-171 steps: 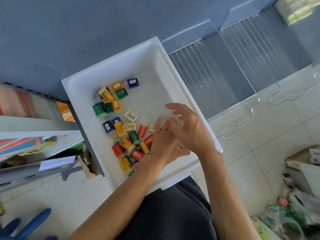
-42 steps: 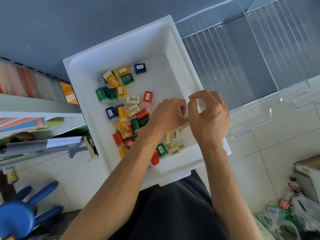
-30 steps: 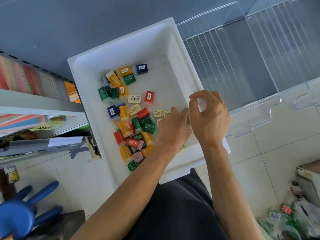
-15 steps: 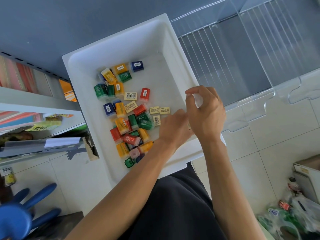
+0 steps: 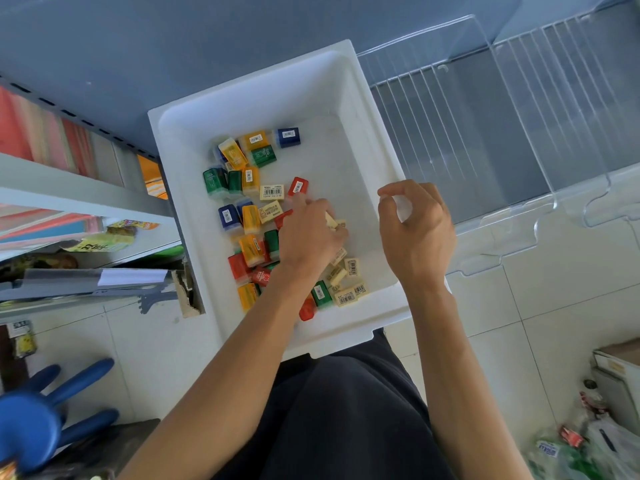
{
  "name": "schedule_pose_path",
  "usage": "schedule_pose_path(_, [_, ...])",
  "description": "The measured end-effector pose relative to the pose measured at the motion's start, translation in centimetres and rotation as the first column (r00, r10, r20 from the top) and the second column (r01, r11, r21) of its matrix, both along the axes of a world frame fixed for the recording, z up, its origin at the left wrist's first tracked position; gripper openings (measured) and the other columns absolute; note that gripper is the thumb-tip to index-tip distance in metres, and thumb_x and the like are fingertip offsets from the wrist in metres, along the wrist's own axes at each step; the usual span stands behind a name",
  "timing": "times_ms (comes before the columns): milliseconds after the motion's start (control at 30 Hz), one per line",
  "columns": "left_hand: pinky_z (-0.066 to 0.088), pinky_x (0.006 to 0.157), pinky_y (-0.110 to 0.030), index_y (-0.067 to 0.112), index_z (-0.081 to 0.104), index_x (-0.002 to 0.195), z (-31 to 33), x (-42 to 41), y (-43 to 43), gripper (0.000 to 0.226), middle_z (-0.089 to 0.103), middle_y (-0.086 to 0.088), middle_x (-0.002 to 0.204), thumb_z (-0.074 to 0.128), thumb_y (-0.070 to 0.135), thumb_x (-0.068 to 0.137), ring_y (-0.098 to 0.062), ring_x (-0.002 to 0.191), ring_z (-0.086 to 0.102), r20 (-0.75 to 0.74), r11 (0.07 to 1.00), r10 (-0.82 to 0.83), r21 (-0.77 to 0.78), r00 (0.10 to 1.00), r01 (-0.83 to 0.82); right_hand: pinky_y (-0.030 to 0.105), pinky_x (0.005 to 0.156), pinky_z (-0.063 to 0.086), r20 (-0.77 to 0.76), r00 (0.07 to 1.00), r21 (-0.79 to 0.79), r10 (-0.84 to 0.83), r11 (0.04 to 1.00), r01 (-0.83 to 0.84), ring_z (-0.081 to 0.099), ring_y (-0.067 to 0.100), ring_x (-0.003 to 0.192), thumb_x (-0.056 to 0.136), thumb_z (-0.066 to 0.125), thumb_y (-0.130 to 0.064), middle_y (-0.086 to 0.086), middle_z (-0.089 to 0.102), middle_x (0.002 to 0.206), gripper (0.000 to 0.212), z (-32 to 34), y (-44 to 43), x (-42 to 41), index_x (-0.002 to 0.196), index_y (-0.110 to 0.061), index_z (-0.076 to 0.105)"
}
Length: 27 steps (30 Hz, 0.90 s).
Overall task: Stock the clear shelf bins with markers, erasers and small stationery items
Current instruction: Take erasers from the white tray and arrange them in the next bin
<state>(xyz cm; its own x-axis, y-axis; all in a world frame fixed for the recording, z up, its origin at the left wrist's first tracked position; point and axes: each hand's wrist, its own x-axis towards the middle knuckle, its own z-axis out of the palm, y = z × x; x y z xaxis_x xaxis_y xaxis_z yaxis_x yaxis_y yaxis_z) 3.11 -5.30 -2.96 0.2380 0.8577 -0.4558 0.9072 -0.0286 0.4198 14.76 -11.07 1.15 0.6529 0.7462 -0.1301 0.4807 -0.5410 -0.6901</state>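
Erasers fill the left half of a white bin [image 5: 263, 98] that rests on the person's lap, its near edge against dark clothing [image 5: 346, 417]. Small coloured erasers [image 5: 251, 250] in blue, green, yellow and red sleeves lie loose from the far left corner down to the near wall, with cream erasers [image 5: 272, 192] bearing barcodes scattered among them and bunched near the right corner. The left hand [image 5: 311, 233] reaches into the middle of the bin, its grip curled down over one of the cream erasers, which shows at the fingertips. The right hand [image 5: 419, 233] holds the bin's right wall, thumb and forefinger pinching the rim. Clear shelf bins [image 5: 450, 133] with ribbed bottoms sit just beside the white bin, to the far right. A grey shelf [image 5: 69, 199] of colourful books stands at left, a blue stool [image 5: 31, 420] lies near left, and white floor tiles [image 5: 554, 306] spread to the right.
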Motion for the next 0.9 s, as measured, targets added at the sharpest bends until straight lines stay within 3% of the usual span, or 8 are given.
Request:
schedule_pose_path(167, [0.026, 0.054, -0.015, 0.022, 0.06, 0.11, 0.1, 0.4, 0.0, 0.025, 0.055, 0.001, 0.113, 0.068, 0.034, 0.091, -0.011, 0.087, 0.054, -0.011, 0.999, -0.03, 0.019, 0.999, 0.03, 0.028, 0.063, 0.045, 0.025, 1.0, -0.003, -0.007, 1.0, 0.008, 0.061, 0.02, 0.085, 0.084, 0.047, -0.027, -0.005, 0.064, 0.104, 0.026, -0.1, 0.2, 0.2, 0.093, -0.027, 0.071])
schedule_pose_path(267, [0.037, 0.068, -0.019, 0.027, 0.058, 0.124, 0.0, 0.1, -0.1, 0.034, 0.055, -0.001, 0.126, 0.067, 0.035, 0.092, -0.014, 0.092, 0.06, -0.009, 0.997, -0.074, 0.02, 0.997, 0.074, 0.027, 0.061, 0.039, 0.038, 0.999, 0.003, 0.008, 1.0, -0.008, 0.06, 0.02, 0.085, 0.084, 0.048, -0.025, -0.005, 0.063, 0.103, 0.025, -0.1, 0.1, 0.0, 0.093, -0.026, 0.071])
schedule_pose_path(333, [0.039, 0.071, -0.024, 0.029, 0.06, 0.123, -0.2, 0.0, -0.2, 0.033, 0.053, -0.002, 0.125, 0.068, 0.037, 0.091, -0.017, 0.097, 0.061, -0.034, 0.991, -0.127, 0.03, 0.991, 0.128, 0.025, 0.058, 0.035, 0.063, 0.998, -0.005, 0.019, 1.0, -0.018, 0.059, 0.02, 0.087, 0.085, 0.051, -0.023, -0.004, 0.063, 0.104, 0.022, -0.1, 0.1, 0.1, 0.094, -0.025, 0.071])
schedule_pose_path(533, [0.036, 0.067, -0.026, 0.029, 0.063, 0.112, -0.4, 0.0, -0.6, 0.021, 0.062, 0.003, 0.109, 0.067, 0.035, 0.092, -0.009, 0.08, 0.049, -0.068, 0.988, -0.111, 0.099, 0.991, 0.118, 0.017, 0.052, 0.027, 0.094, 0.995, -0.023, 0.032, 0.999, -0.03, 0.057, 0.019, 0.09, 0.085, 0.052, -0.023, -0.004, 0.061, 0.105, 0.021, -0.2, -0.1, -0.2, 0.095, -0.024, 0.07])
schedule_pose_path(667, [0.04, 0.066, -0.025, 0.026, 0.062, 0.117, -0.5, 0.0, -0.8, 0.026, 0.065, 0.003, 0.109, 0.065, 0.037, 0.094, -0.013, 0.086, 0.062, -0.051, 0.981, -0.132, 0.135, 0.99, 0.138, 0.017, 0.054, 0.027, 0.102, 0.994, -0.026, 0.03, 0.999, -0.028, 0.056, 0.018, 0.092, 0.087, 0.054, -0.022, -0.004, 0.061, 0.107, 0.018, -0.1, 0.0, -0.1, 0.095, -0.024, 0.07])
schedule_pose_path(800, [0.041, 0.066, -0.015, 0.023, 0.063, 0.115, 0.0, -0.6, -0.5, 0.029, 0.064, 0.012, 0.106, 0.067, 0.039, 0.092, -0.005, 0.085, 0.059, 0.115, 0.994, -0.104, 0.056, 0.988, 0.098, 0.021, 0.055, 0.03, 0.092, 0.995, -0.041, 0.035, 0.999, -0.031, 0.056, 0.018, 0.094, 0.089, 0.055, -0.021, -0.004, 0.062, 0.109, 0.018, 0.1, -0.3, 0.0, 0.098, -0.024, 0.07])
schedule_pose_path(900, [0.046, 0.056, -0.013, 0.022, 0.063, 0.104, 0.6, -1.2, -0.5, 0.021, 0.064, 0.015, 0.091, 0.074, 0.027, 0.086, -0.002, 0.073, 0.059, 0.328, 0.992, 0.093, -0.11, 0.94, -0.059, 0.026, 0.063, 0.035, 0.083, 0.996, -0.031, 0.033, 0.999, -0.03, 0.058, 0.019, 0.095, 0.09, 0.054, -0.021, -0.004, 0.062, 0.11, 0.018, 0.1, -0.4, 0.0, 0.099, -0.024, 0.07])
